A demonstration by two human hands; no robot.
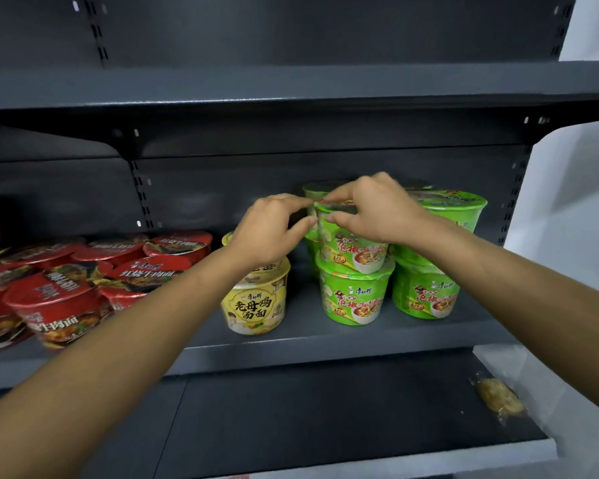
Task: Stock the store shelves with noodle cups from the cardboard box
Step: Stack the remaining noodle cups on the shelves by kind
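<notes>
A green noodle cup [355, 252] sits stacked on another green cup [353, 295] on the middle shelf [325, 344]. My left hand [267, 229] pinches its rim from the left. My right hand [374, 209] grips its rim from above and the right. More green cups [426, 292] stand stacked to the right and behind. In front of my left wrist stands a yellow cup [255, 305], with another yellow one partly hidden behind it. Several red cups [56, 302] are piled at the left. The cardboard box is out of view.
The upper shelf [291, 84] overhangs the cups closely. On the lower shelf [325, 416] lies a small wrapped snack [500, 397] at its right end. A white wall [574, 236] borders the shelving on the right.
</notes>
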